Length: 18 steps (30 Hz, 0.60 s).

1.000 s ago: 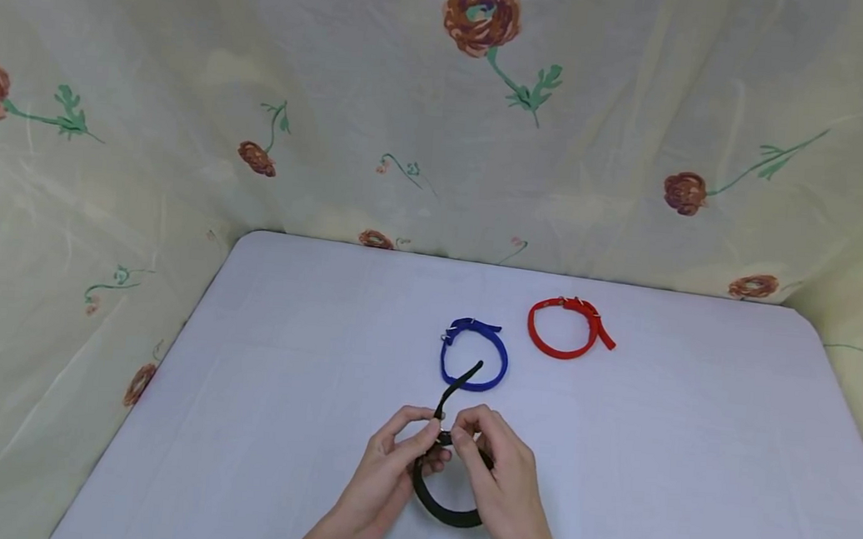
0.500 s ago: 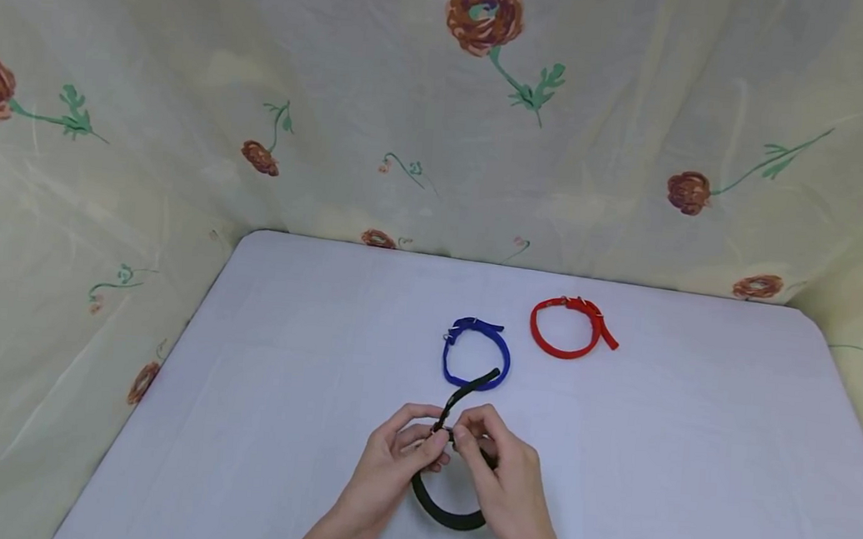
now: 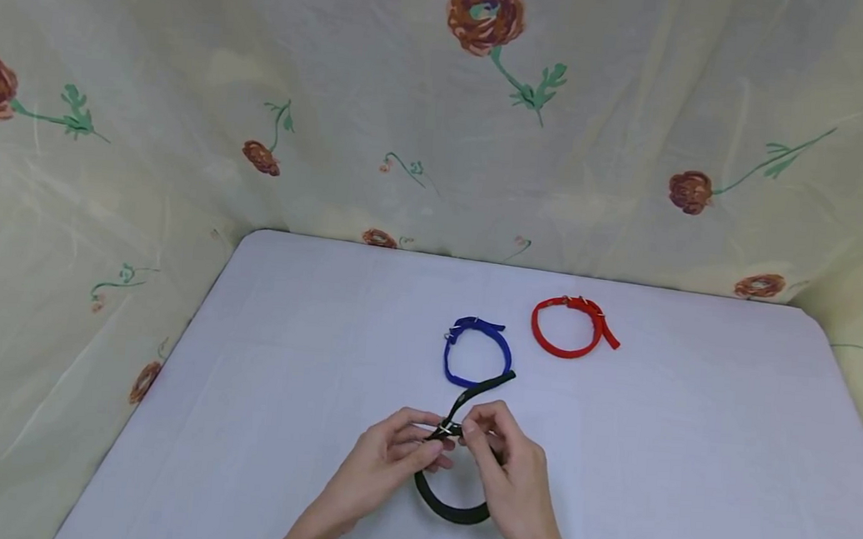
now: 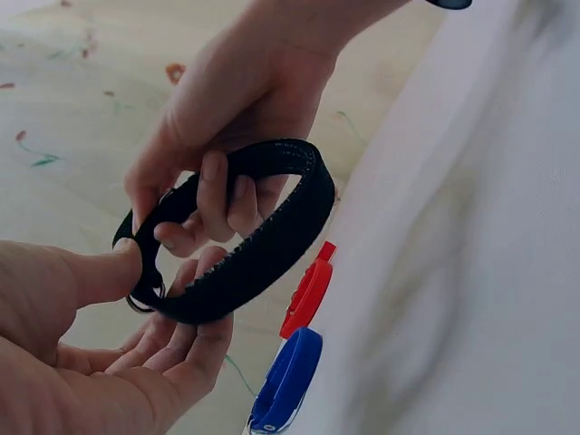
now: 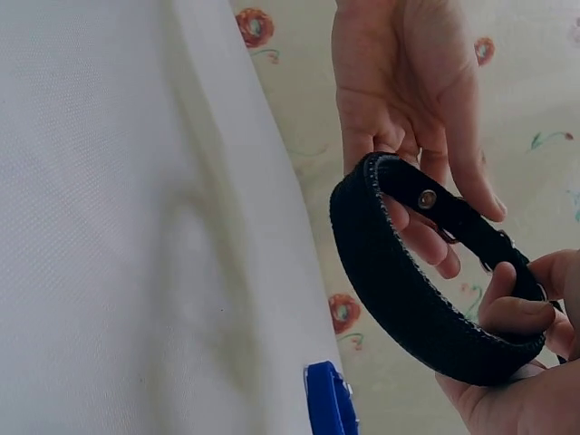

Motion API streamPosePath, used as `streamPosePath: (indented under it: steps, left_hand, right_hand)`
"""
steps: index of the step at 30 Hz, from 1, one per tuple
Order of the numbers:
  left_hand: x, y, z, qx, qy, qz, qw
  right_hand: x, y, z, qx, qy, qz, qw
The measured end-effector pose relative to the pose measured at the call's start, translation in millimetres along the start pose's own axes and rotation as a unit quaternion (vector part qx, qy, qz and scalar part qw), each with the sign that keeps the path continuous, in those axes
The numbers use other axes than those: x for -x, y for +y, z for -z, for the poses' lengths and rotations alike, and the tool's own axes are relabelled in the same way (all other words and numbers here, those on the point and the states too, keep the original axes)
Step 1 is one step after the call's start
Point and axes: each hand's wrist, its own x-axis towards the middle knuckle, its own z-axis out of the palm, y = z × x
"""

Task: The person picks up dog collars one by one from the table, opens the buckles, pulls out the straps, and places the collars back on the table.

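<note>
Head cam: my L hand [image 3: 385, 461], R hand [image 3: 517, 469] angled inward, pinching blk collar [image 3: 459, 515] betw.; free strap tip [image 3: 497, 382] slants fwd-R.

Desk [image 3: 306, 336]: pale top, lilac tint in head view, rounded far corners, fine-grained surface in right wrist view. Two buckled collars directly on it, each closed into loop, apart from each other. Blue collar [image 4: 303, 372]: near middle of desk, silvery hardware at upper left in head view, strap tip pointing right. Red collar [image 4: 313, 299]: farther back and right, strap tip angled toward near right.
</note>
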Motion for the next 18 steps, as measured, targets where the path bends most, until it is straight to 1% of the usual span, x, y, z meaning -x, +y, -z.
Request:
streamPosePath:
  steps: [4, 9, 11, 15, 18]
  left_hand:
    - [1.2, 0.4, 2.7, -0.016, -0.001, 0.004, 0.9999]
    - [1.3, 1.7, 2.5, -0.024, -0.021, 0.004, 0.9995]
    - [1.5, 1.9, 1.9, -0.028, -0.025, 0.003, 0.9993]
    - [3.4, 1.7, 1.8, -0.040, -0.026, -0.001, 0.9988]
    - [3.9, 1.6, 2.3, -0.048, -0.036, -0.008, 0.9982]
  right_hand:
    - [-0.4, -0.6, 1.7, -0.002, 0.009, -0.007, 0.9999]
    - [-1.0, -0.7, 4.2, 0.001, 0.028, -0.007, 0.9996]
    - [-0.7, -0.6, 4.4, -0.001, 0.031, -0.008, 0.9995]
    - [0.8, -0.5, 2.8, -0.016, 0.033, -0.013, 0.9992]
    - [1.2, -0.3, 1.7, -0.029, 0.036, -0.012, 0.9988]
